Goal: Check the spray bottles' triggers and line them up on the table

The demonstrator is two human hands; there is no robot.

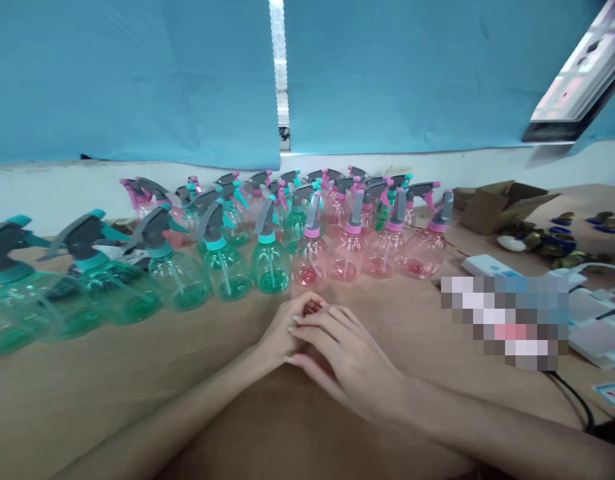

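Observation:
My left hand (282, 331) and my right hand (355, 357) meet above the wooden table (227, 427). The right fingers stretch over the left hand and touch it, hiding part of its fingers. Loosely curved left fingers leave a gap, and I see nothing held in either hand. Just beyond them stands a front row of round spray bottles. A clear green bottle (270, 267) with a turquoise collar and grey trigger head is near the left hand. A clear pink bottle (310, 259) with a pink collar is also close to the fingertips.
Several more spray bottles (337, 208) stand in rows behind. An open cardboard box (502, 207) sits at the back right, near a white power strip (492, 267) and a black cable (575, 393). A pixelated patch covers something on the right. Blue curtains (137, 80) hang behind the table.

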